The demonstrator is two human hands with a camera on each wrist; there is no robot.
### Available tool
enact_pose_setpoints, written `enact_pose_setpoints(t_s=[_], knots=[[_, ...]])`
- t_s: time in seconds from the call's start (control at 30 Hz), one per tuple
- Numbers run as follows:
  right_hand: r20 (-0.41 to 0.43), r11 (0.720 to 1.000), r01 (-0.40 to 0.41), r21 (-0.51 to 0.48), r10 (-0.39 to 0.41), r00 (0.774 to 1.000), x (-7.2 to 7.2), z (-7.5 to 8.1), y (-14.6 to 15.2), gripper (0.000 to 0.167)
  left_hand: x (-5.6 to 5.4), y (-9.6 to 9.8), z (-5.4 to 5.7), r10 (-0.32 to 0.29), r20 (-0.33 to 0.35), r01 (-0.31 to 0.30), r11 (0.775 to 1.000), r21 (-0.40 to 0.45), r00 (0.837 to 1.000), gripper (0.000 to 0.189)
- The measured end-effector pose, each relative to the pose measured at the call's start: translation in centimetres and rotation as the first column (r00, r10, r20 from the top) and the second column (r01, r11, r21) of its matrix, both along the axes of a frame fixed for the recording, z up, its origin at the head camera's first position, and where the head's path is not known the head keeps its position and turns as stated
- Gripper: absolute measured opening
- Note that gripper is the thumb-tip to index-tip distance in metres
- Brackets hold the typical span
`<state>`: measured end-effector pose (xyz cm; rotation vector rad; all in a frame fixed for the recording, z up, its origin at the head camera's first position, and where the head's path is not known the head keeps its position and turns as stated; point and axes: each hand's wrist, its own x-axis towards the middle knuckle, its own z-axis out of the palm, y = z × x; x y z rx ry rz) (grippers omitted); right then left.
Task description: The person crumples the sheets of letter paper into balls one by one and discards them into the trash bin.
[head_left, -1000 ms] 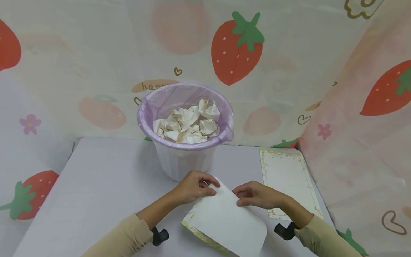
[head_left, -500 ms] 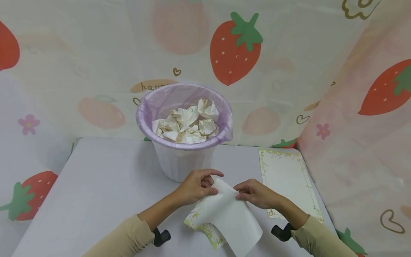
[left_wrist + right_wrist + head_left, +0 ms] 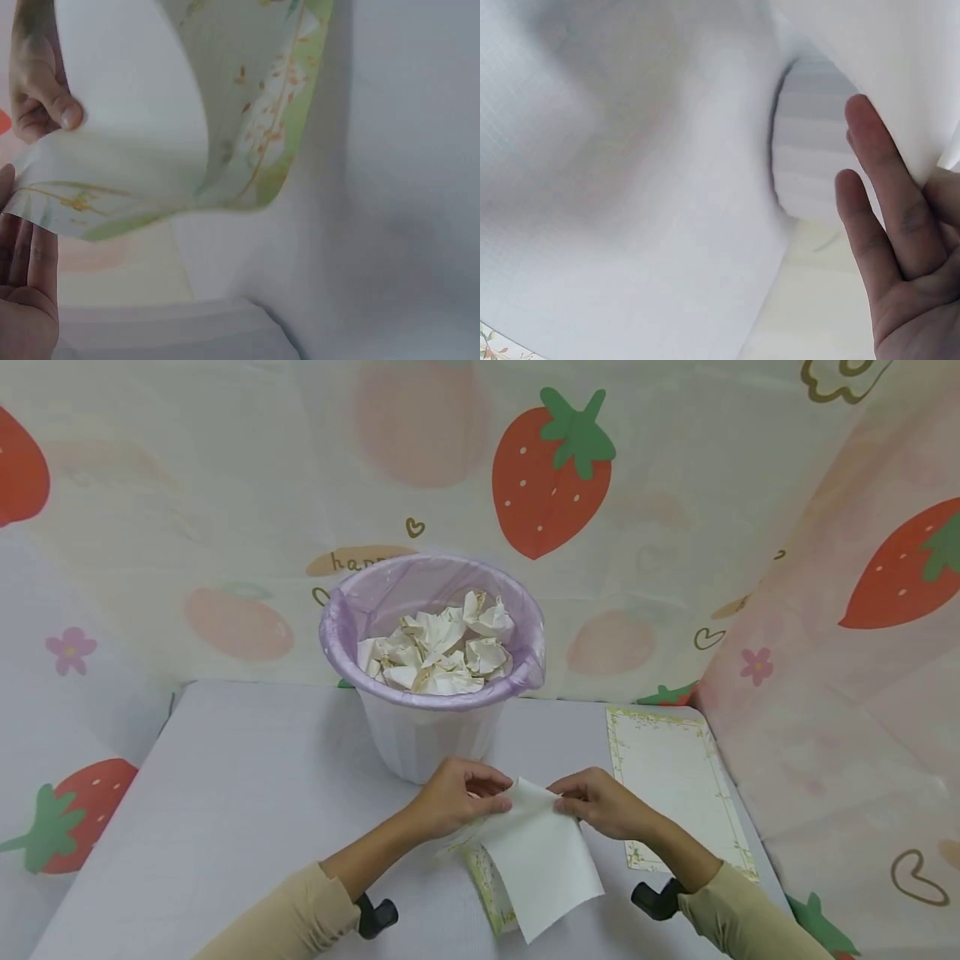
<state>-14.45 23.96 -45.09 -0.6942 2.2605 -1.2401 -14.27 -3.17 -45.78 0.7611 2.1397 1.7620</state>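
Both hands hold one sheet of paper [image 3: 536,852] above the table's near middle in the head view. Its plain white face shows, and a green and yellow floral border peeks out at its lower left. My left hand [image 3: 461,802] pinches the upper left part between thumb and fingers. Close beside it, my right hand [image 3: 603,802] pinches the upper right edge. The left wrist view shows the paper [image 3: 135,82] curving sharply between the hands; whether it is torn I cannot tell. Behind the hands stands a white bin [image 3: 431,739] with a purple liner, holding several crumpled papers [image 3: 442,643].
A second sheet with a floral border [image 3: 678,777] lies flat at the table's right side. White cloth covers the table [image 3: 247,793]. A curtain with strawberry prints [image 3: 637,527] hangs behind and along both sides.
The paper's right part has bent inward and down, so it hangs narrower and more of its floral underside shows. Both hands stay nearly in place, with the right fingers turning slightly.
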Motion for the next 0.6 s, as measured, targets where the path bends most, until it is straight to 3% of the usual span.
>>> enact_pose_setpoints(t_s=[0.17, 0.4, 0.5, 0.6], knots=[[-0.045, 0.997, 0.081, -0.01, -0.081, 0.996, -0.3, 0.0, -0.1, 0.023, 0.4, 0.3, -0.1, -0.038, -0.036, 0.038, 0.999, 0.011, 0.999, 0.019], [-0.091, 0.98, 0.194, -0.053, -0.198, 0.976, -0.5, 0.3, -0.6, 0.025, 0.8, 0.6, -0.1, -0.078, -0.121, 0.063, 0.99, -0.124, 0.99, 0.027], [-0.101, 0.969, 0.227, -0.093, -0.236, 0.967, -0.6, 0.4, -1.0, 0.024, 0.8, 0.7, -0.3, -0.059, -0.126, 0.04, 0.989, -0.144, 0.99, 0.027], [-0.102, 0.963, 0.229, -0.145, -0.245, 0.964, -0.6, 0.6, -1.5, 0.022, 0.8, 0.7, -0.5, 0.017, -0.129, -0.033, 0.992, -0.122, 0.992, 0.024]])
